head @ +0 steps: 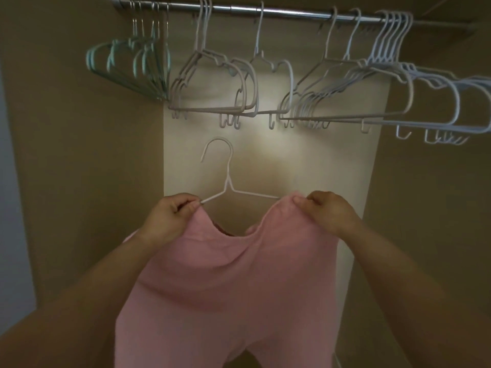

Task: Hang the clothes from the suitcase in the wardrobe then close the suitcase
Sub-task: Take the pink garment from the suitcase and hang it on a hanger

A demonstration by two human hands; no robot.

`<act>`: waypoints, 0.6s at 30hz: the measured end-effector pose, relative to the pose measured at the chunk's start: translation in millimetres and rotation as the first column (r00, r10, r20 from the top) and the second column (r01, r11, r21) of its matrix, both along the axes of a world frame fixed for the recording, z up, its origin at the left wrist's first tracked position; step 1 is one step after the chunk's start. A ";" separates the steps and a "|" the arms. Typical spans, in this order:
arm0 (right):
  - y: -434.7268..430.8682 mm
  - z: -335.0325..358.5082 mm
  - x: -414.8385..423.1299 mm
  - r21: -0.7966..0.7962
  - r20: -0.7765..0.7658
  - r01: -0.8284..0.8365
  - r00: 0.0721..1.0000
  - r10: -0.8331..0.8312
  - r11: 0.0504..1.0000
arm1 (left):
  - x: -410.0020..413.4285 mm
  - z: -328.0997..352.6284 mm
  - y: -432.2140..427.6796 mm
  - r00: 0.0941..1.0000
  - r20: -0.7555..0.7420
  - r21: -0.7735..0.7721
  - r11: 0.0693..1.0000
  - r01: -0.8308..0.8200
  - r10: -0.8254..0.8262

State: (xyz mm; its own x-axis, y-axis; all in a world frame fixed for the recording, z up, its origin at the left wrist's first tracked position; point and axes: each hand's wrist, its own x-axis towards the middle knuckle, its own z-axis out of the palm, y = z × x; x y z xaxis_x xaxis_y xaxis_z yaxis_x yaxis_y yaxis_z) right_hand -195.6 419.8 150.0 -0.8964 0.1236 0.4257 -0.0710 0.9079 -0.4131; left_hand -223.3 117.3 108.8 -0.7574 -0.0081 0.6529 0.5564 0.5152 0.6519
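Left hand [170, 213] and right hand [327, 210] in pinch grip

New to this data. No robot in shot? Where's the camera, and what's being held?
No robot: these are a person's bare hands, filmed by one wide-angle camera worn on the head, looking down into a wardrobe. The left hand pinches one arm of a thin white hanger; the right hand grips the neckline of a pink soft-fabric garment where it covers the hanger's other arm. Above, a silver metal rail carries empty white plastic hangers and pale green hangers. No suitcase in view.
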 end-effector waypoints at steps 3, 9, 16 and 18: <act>6.8 1.1 4.3 -0.048 0.027 -0.151 0.988 0.152 0.987 | -2.3 5.6 0.4 0.999 0.019 0.029 0.999 0.030 -0.030; 9.5 6.8 6.7 -0.147 -0.076 -0.272 0.962 0.263 0.951 | -8.9 19.8 7.5 0.993 0.084 0.087 0.993 0.074 -0.081; 25.0 16.9 10.5 -0.296 -0.181 -0.197 0.972 0.147 0.935 | -21.6 30.4 0.5 0.997 0.070 -0.010 1.000 0.022 -0.021; 25.1 18.2 13.3 -0.316 -0.179 -0.197 0.973 0.145 0.928 | -23.4 28.0 2.4 0.995 0.055 -0.040 0.996 0.082 -0.080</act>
